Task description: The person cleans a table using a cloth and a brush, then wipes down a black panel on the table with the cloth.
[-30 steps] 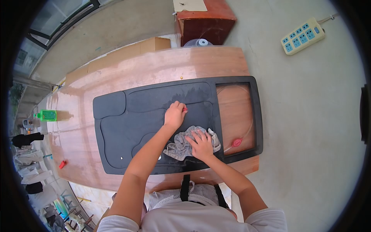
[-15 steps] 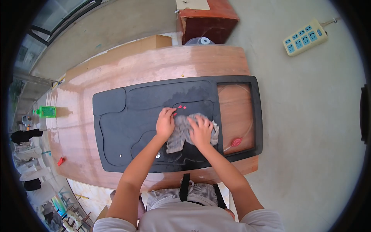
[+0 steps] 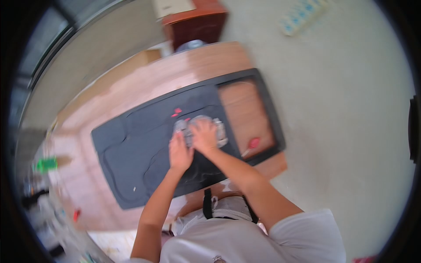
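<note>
A dark grey, thin moulded panel (image 3: 144,144) with curved grooves lies on the wooden table, tilted in view. Near its middle right, a crumpled grey cloth (image 3: 222,133) sits bunched on the surface. My right hand (image 3: 204,135) is on top of the cloth, its fingers bent over the folds and gripping it. Close beside it, my left hand (image 3: 179,151) has its fingers stretched out against the left edge of the cloth. Small red pieces (image 3: 177,111) lie on the panel just beyond my hands. Motion blurs the fine finger detail.
The panel has a rectangular opening at its right, where a red round item (image 3: 254,143) lies. On the table (image 3: 74,188) at left are a green bottle (image 3: 46,165) and a small red object (image 3: 77,215). A power strip (image 3: 302,16) and reddish box (image 3: 195,26) are beyond.
The view has turned, so the panel appears more tilted. My left hand has come closer to my right hand and now touches the cloth, which looks more bunched.
</note>
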Available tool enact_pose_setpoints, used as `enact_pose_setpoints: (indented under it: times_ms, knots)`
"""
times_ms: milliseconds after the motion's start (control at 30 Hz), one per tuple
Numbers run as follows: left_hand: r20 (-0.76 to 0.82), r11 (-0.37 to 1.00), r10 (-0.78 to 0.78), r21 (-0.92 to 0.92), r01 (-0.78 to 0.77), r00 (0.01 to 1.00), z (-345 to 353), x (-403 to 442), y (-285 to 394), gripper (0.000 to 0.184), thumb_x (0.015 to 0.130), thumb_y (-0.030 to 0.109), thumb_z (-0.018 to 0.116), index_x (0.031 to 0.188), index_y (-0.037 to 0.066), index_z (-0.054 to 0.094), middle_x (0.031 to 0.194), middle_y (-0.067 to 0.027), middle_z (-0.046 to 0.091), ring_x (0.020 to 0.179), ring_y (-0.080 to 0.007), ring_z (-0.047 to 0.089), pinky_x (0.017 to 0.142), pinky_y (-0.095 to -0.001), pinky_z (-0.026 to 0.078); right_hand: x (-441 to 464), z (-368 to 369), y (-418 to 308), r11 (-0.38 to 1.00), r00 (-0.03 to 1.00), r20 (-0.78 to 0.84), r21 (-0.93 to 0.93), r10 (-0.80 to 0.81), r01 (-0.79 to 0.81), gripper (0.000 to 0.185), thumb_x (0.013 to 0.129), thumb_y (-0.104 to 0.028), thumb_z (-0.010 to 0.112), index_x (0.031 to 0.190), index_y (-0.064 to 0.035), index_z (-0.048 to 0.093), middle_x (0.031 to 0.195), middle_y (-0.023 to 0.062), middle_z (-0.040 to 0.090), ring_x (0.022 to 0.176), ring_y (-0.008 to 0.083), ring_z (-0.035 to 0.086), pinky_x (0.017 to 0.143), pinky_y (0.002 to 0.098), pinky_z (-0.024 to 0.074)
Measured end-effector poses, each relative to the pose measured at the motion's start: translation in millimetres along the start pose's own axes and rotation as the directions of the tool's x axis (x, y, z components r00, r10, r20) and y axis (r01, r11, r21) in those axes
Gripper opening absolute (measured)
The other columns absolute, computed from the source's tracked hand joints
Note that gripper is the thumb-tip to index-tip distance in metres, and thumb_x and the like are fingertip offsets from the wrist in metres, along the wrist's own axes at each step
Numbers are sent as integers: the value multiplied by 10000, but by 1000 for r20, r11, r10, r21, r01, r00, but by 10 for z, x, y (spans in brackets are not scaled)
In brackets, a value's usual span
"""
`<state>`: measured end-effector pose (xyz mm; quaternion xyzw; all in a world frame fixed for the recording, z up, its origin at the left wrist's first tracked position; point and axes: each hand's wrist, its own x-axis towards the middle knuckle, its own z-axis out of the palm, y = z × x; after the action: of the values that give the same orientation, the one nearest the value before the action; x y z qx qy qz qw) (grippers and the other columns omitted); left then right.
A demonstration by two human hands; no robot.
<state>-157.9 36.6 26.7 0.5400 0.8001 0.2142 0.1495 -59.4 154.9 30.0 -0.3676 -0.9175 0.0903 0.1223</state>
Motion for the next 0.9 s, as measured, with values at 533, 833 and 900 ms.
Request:
enact_pose_setpoints:
  times_ms: [533,833,900]
  knots:
    - [62,963,227,135,-234,972,598,191,-686,896,894,329,614,1472,-118,95,1514,-340,178,1390,-425,265,1143,-531,189,-8,21,-93,997,984,163,3,78,-79,499,865,-323,537,1340,-167,524,1449,92,436,1395,328,320,1143,535,210]
    - [165,998,39,47,-47,986,-39,61,-84,869,826,227,682,1450,-132,196,1486,-341,260,1386,-476,265,1162,-499,200,27,-83,-72,997,973,220,-36,76,-69,494,874,-327,529,1348,-188,521,1454,105,434,1387,345,328,1115,595,212]
    - [252,996,-61,79,42,966,-216,149,36,860,852,339,653,1457,-97,223,1490,-346,252,1399,-485,244,1151,-522,218,16,54,-64,996,983,169,-77,66,-54,480,851,-289,558,1321,-193,542,1435,105,454,1360,349,363,1102,593,237]
